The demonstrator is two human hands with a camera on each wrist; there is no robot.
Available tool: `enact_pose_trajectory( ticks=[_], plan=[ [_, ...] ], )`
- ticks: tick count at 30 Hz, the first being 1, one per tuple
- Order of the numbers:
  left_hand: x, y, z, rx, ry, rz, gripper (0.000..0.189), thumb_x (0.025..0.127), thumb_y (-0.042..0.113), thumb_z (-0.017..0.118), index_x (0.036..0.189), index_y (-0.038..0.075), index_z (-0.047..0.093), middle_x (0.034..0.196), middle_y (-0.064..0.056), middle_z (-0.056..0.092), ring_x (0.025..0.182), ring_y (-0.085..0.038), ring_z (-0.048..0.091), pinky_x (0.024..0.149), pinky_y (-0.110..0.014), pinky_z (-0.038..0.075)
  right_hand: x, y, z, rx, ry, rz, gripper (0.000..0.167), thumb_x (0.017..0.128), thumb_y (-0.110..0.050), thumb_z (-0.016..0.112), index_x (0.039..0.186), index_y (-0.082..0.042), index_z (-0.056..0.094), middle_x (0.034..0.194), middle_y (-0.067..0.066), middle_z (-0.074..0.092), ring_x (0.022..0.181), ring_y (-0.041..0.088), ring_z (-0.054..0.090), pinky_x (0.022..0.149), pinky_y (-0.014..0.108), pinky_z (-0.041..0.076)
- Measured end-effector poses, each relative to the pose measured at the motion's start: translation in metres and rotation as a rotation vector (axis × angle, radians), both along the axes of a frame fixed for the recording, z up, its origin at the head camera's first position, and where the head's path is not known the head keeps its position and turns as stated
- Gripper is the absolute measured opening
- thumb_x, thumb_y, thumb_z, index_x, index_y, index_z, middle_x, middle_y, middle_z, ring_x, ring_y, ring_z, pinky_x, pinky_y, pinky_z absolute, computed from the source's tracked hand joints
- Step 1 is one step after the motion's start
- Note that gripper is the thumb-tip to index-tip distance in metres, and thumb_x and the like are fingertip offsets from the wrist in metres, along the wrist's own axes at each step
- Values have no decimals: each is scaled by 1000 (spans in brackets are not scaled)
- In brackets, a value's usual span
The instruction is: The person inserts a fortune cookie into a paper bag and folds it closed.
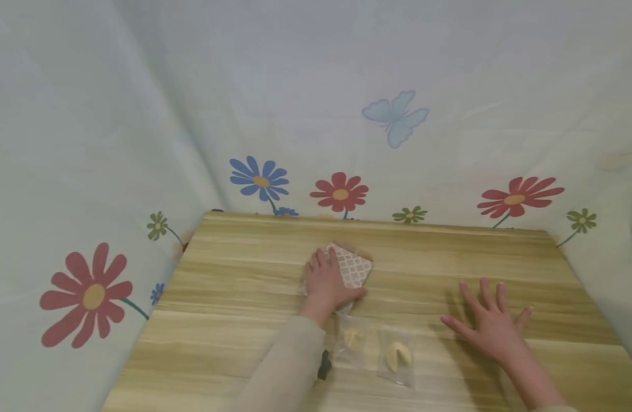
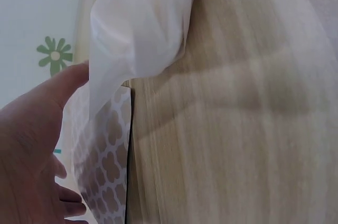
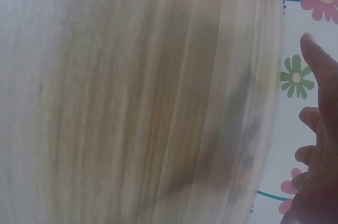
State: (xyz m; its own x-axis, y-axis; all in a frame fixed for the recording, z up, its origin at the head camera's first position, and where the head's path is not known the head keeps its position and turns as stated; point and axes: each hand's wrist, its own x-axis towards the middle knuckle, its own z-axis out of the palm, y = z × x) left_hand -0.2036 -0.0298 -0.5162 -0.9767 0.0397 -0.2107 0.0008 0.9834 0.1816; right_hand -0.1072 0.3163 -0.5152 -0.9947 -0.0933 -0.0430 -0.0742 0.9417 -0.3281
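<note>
Patterned packet [image 1: 356, 270] sits toward the far middle of the bench [image 1: 233, 246], partly under the left hand [image 1: 326, 283]. From my end that hand looks spread: fingers laid over the packet, thumb out to the side, no clear pinch that I can make out. Right hand [image 1: 493, 329] is wide, fingers splayed, holding nothing, off to the right near the bench surface.

Handling, my guess: packet is light, thin-walled, probably paper or card. The straight edge in the left wrist view suggests some stiffness, but I'd expect it to crease if squeezed and to slide if pushed. I'd take it by opposite edges, thumb one side and fingers the other — lightly. The filmy white sheet [image 2: 142, 23] by the left thumb looks soft and floppy; I'd pinch that at a margin. The wrapped cookie [image 1: 353, 339] just nearer me and the second wrapped cookie [image 1: 393, 356] beside it look brittle in slick clear film; I'd lift those by the wrapper ends, not the middle.

Hard to make out: the hand covers the packet's left part, so I can't tell whether it has an opening there. Can't tell if the white sheet is joined to it either. The dark object [image 1: 324, 365] is half lost beside the sleeve [image 1: 285, 366] — no idea what it is. Right wrist view cuts that hand off at the frame edge and catches neither packet nor cookies.
</note>
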Motion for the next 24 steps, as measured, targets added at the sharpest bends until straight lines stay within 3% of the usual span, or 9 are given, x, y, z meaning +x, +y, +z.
enact_pose_trajectory(
  ticks=[5, 15, 24],
  plan=[
    [1, -2, -1, -5, 11, -2, 138, 77, 86, 72, 170, 2, 14, 172, -28, 23, 158, -43, 28, 129, -54, 27, 0, -4, 3, -2, -4, 1, 98, 96, -73, 61, 168, -13, 31, 171, 35, 12, 156, 63, -3, 99, 95, -15],
    [-2, -3, 1, 16, 21, -66, 133, 77, 73, 81, 167, -3, 20, 167, -26, 33, 152, -39, 37, 127, -51, 32, -1, -9, 5, -28, -3, 8, 99, 95, -72, 64, 168, -12, 32, 170, 36, 14, 155, 65, 1, 101, 95, -11],
    [-8, -27, 7, 56, -48, -208, 131, 77, 67, 83, 169, -1, 18, 172, -22, 28, 158, -37, 31, 130, -50, 26, -1, -18, 7, -44, 3, 37, 97, 96, -70, 64, 168, -13, 34, 171, 35, 15, 155, 64, 2, 101, 94, -14]
  ],
)
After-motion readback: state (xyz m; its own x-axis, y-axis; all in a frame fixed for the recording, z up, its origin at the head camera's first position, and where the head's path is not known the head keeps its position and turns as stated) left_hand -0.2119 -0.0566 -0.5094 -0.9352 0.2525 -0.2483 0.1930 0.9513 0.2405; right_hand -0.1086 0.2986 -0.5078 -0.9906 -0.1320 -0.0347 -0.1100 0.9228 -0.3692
